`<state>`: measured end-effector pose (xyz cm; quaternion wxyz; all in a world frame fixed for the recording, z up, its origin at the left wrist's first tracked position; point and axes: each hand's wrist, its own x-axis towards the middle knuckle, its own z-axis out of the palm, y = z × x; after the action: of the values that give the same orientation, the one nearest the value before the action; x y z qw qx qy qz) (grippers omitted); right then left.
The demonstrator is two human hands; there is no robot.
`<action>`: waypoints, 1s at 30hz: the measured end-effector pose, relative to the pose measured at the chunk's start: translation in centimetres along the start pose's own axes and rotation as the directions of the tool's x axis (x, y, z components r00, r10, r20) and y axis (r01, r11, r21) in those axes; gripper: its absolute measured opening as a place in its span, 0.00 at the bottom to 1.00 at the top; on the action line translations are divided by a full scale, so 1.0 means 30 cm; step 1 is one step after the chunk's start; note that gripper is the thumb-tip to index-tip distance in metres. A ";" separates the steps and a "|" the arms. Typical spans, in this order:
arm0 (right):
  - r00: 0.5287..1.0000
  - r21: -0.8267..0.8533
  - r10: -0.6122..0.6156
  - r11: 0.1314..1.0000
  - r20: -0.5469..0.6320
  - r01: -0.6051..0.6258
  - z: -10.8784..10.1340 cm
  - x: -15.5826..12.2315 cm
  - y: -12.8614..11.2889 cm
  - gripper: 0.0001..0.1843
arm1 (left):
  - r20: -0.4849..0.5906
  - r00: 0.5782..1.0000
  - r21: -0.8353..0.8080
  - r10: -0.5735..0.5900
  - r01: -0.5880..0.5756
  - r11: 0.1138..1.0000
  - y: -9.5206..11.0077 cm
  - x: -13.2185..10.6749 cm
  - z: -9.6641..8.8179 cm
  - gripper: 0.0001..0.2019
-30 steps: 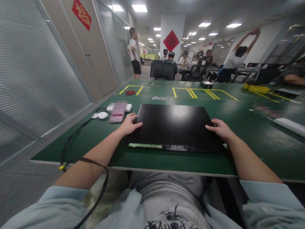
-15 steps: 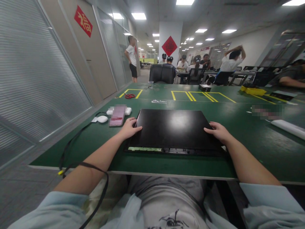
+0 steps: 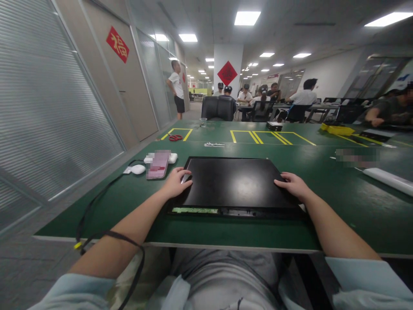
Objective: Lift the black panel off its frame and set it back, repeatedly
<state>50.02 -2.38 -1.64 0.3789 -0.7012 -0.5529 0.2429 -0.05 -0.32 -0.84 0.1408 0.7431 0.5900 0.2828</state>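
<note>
A glossy black display panel (image 3: 230, 183) lies in front of me over a black frame (image 3: 274, 212). Along the near side a pale green circuit strip (image 3: 195, 210) shows below the panel. My left hand (image 3: 177, 182) grips the panel's left edge, thumb on the top face and fingers around the side. At the right edge, my right hand (image 3: 293, 186) holds it the same way, thumb on top. The fingertips of both hands are partly hidden by the edges.
On the green table (image 3: 129, 215) at left lie a phone (image 3: 158, 165), a white case (image 3: 173, 158) and a white round device (image 3: 138, 169) on a black cord. Farther off are red scissors (image 3: 175, 137), a plastic cup (image 3: 203, 122) and a white roll (image 3: 390, 180). Several people sit beyond.
The view has tilted up slightly. A dark frame rim now shows along the panel's far edge, and the panel seems to have shifted slightly towards me. Both hands still hold its sides.
</note>
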 end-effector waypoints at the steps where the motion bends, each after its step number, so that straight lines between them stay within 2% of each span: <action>1: 1.000 -0.004 0.004 1.000 -0.004 -0.004 0.001 -0.004 -0.004 0.18 | 0.005 1.000 0.002 0.001 -0.001 1.000 0.002 -0.001 -0.002 0.21; 6: 0.999 -0.003 0.033 0.999 -0.042 -0.033 0.006 -0.020 -0.024 0.16 | 0.021 1.000 0.001 -0.004 0.004 1.000 0.008 -0.004 -0.007 0.20; 12: 0.985 0.090 0.112 0.991 -0.129 -0.101 0.006 -0.006 -0.016 0.12 | 0.033 0.999 -0.002 0.003 -0.003 1.000 0.008 -0.004 -0.008 0.20; 17: 0.986 0.147 0.100 0.986 -0.135 -0.080 0.006 0.006 0.005 0.13 | 0.039 0.999 0.001 0.002 -0.002 1.000 0.003 -0.003 -0.006 0.20; 20: 0.986 0.158 0.092 0.985 -0.142 -0.070 0.005 0.005 0.011 0.17 | 0.035 0.999 -0.007 0.007 -0.007 1.000 0.001 -0.003 -0.004 0.20; 25: 0.997 0.267 0.043 0.963 -0.062 -0.025 0.000 -0.002 0.002 0.37 | 0.019 1.000 -0.016 -0.002 0.002 1.000 0.010 -0.006 -0.006 0.19; 27: 0.998 0.261 0.041 0.965 -0.047 -0.027 0.000 -0.004 -0.004 0.37 | 0.030 1.000 -0.009 -0.006 0.006 1.000 0.013 -0.007 -0.009 0.20; 30: 0.998 0.238 0.034 0.971 -0.049 -0.021 0.003 -0.003 -0.009 0.30 | 0.037 0.999 0.004 -0.006 0.006 1.000 0.007 -0.002 -0.016 0.22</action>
<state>49.77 -2.40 -1.49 0.4712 -0.6646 -0.4998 0.2940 -0.18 -0.51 -0.36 0.1511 0.7468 0.5900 0.2673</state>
